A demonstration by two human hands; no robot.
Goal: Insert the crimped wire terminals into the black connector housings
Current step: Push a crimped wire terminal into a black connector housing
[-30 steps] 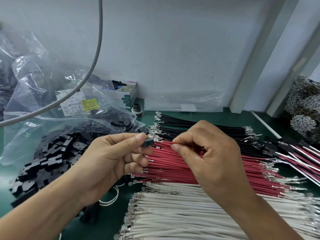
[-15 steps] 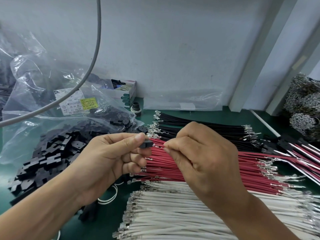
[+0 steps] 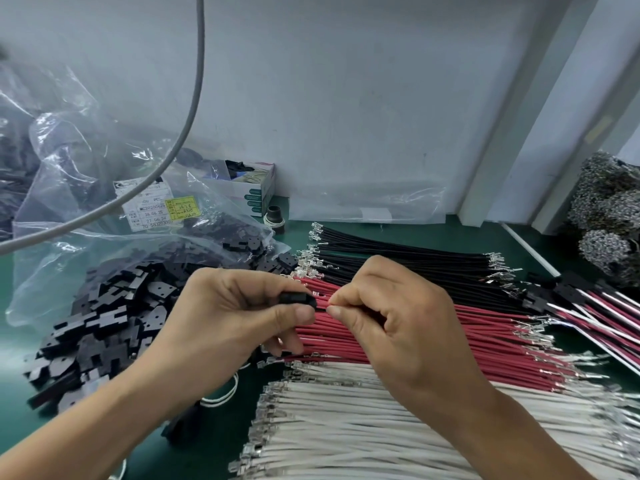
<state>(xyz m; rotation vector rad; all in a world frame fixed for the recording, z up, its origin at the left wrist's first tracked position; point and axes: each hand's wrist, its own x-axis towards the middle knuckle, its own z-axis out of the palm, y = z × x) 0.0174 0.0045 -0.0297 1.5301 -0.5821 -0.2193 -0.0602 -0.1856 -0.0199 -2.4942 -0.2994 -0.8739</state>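
White wires lie nearest to us, a broad bundle across the green mat, with metal terminals showing at their left ends. Above them we hold our two hands close together over the red wires. Our left hand pinches a black connector housing between thumb and forefinger, the other fingers curled beneath. Our right hand pinches a red wire between thumb and forefinger just beside the housing's right face; whether its terminal is already inside we cannot tell, since our fingertips cover that spot.

To the left sits a heap of loose black housings, spilling from a clear plastic bag that bears a printed label. Beyond the red bundle lie black wires, their terminals at both ends. At the right edge we see finished harnesses with black housings on red and white leads. Farther back stand a small cardboard box and a dark threaded fitting against the grey wall. A grey cable hangs in front on the left.
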